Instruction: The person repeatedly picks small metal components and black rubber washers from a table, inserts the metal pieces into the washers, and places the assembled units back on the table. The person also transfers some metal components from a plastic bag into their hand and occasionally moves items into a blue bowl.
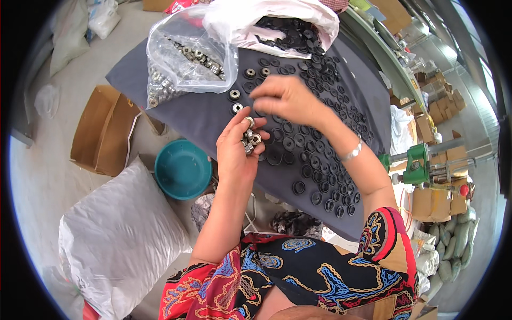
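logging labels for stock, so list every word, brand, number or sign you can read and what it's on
No text is legible anywhere in this view.
Metal bearings in the left hand: any markings are too small to read.
Cardboard box on the left: no readable print.
Green machine on the right: too small to read any lettering.

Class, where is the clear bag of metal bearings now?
In the head view, the clear bag lies upper left on the dark cloth, beside the white sack and beyond the left hand.

two hands, one basin, bearings (many)
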Tool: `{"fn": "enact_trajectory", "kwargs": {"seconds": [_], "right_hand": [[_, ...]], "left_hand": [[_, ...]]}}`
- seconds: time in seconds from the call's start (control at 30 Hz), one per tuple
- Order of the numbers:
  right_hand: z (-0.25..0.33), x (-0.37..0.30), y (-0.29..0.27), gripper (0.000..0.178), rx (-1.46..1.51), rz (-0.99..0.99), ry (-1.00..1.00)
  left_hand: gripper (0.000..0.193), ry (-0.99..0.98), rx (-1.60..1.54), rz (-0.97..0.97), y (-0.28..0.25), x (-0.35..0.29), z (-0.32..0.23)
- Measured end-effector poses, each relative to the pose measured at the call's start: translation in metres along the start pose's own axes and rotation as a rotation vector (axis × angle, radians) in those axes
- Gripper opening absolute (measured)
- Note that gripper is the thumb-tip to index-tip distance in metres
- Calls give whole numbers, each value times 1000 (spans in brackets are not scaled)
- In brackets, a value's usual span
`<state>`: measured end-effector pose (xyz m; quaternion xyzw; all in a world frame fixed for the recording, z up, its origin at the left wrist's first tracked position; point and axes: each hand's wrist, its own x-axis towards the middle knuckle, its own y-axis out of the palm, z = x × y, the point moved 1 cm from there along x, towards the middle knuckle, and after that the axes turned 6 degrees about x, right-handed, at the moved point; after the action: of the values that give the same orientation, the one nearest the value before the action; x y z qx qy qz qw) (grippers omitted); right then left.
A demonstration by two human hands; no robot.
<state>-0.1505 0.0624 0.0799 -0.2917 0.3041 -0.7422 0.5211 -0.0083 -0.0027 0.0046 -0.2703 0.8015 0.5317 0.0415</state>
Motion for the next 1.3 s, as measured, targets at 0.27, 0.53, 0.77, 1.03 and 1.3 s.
{"fn": "enact_trajectory", "kwargs": {"seconds": [0.27,0.53,0.77,1.03,1.3], "right_hand": [[27,-32,17,33,-224,73,-111],[21,-13,1,23,-309,7,-116],[-104,53,-41,28,-260,-204,284],[-139,81,-32,26,-429,-160,359],[-138,88,-35,23,-473,-129,341]], "left_hand": [[28,56,294,86,7,-3,9],[31,48,213,23,8,-8,4],[28,3,55,15,1,-1,0],[21,-13,25,35,-2,1,0],[19,-21,10,37,-2,-1,0]]}}
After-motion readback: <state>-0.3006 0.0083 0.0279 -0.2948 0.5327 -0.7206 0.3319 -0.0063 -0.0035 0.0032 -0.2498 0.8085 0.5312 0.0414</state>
